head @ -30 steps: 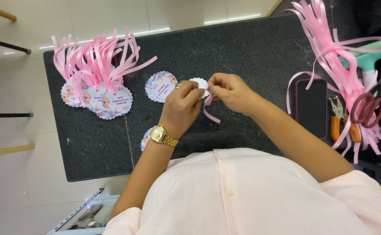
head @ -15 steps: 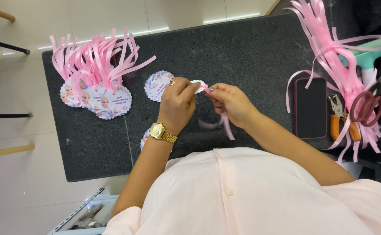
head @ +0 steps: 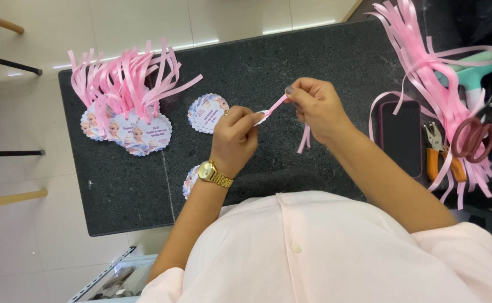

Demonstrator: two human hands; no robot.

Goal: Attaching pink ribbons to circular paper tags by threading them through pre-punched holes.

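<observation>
Head view: two hands, one ribbon [head: 277, 105].

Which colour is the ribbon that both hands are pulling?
Pink; the ribbon shows best in the head view, between the left hand and right hand.

A pale pink buttoned shirt [head: 324, 247] and a gold wristwatch [head: 213, 173] are worn.

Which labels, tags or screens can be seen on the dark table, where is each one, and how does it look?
Pile of tags: left part of the table, round scalloped cards, white and pale blue with cartoon pictures, pink ribbons tied on.
Single tag: lying flat beside the left hand, same scalloped round shape, no ribbon.
Tag in hand: small white card in the left fingers, a pink ribbon running to the right hand.
Phone: right side, dark rectangular screen, off.
</observation>
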